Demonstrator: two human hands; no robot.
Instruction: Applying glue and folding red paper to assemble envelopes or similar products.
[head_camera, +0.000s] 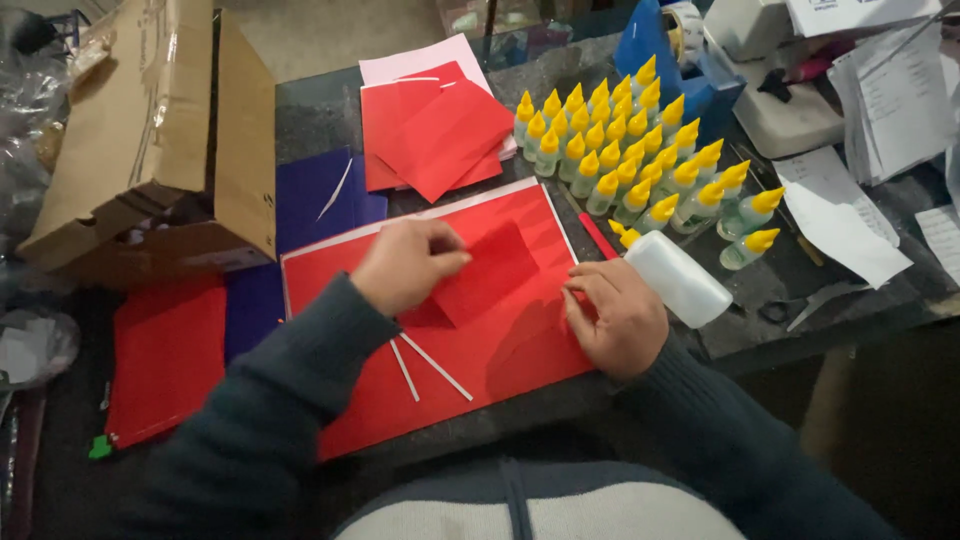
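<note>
A folded piece of red paper (492, 270) lies on a large red sheet (520, 345) in front of me. My left hand (408, 265) pinches the folded piece at its upper left corner, fingers closed on the paper. Beside the folded piece's right edge, my right hand (615, 315) rests on the large sheet with its fingers curled and pressing down. Two thin white paper strips (432, 366) lie on the sheet below my left hand. A white glue bottle (678, 276) with a yellow cap lies on its side just right of my right hand.
Several small yellow-capped glue bottles (625, 155) stand in rows at the back right. A stack of red and pink sheets (435, 125) lies behind. An open cardboard box (160, 150) sits at left, blue sheets (320, 200) beside it. White papers (840, 210) and scissors (800, 308) lie at right.
</note>
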